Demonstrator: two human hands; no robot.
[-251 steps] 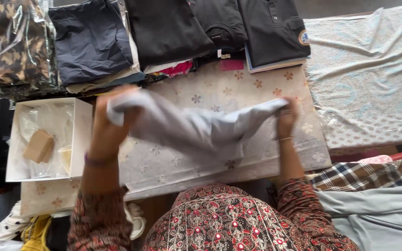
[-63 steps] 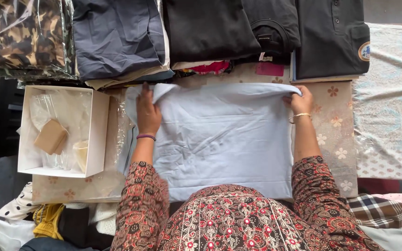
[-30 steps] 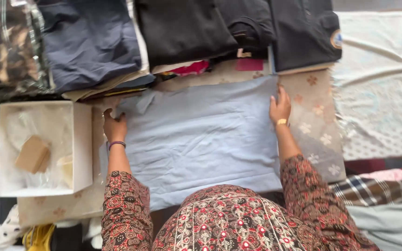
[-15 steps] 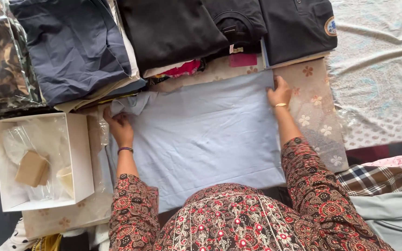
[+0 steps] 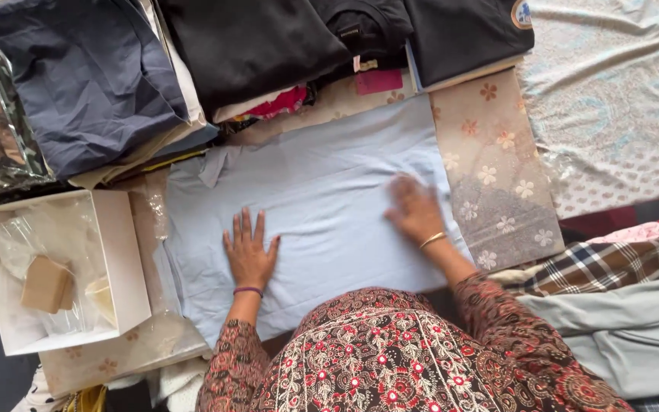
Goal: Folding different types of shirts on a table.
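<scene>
A pale blue garment [image 5: 322, 191] lies spread flat on a beige flowered board [image 5: 490, 168] in front of me. My left hand [image 5: 250, 252] rests palm down on its near left part, fingers spread. My right hand [image 5: 415, 210] presses flat on its right part and is blurred with motion. Neither hand grips anything. Both of my arms wear red patterned sleeves.
Folded clothes line the far side: a navy stack [image 5: 85, 84], a black one [image 5: 257, 46] and another black one [image 5: 467, 30]. A white open box [image 5: 120, 259] with a brown block and plastic stands at left. Pale patterned cloth [image 5: 619, 99] and plaid fabric [image 5: 612, 259] lie at right.
Both hands have slid from the garment's far corners toward me onto its middle, palms flat. Earlier, the garment was held up, then laid out flat.
</scene>
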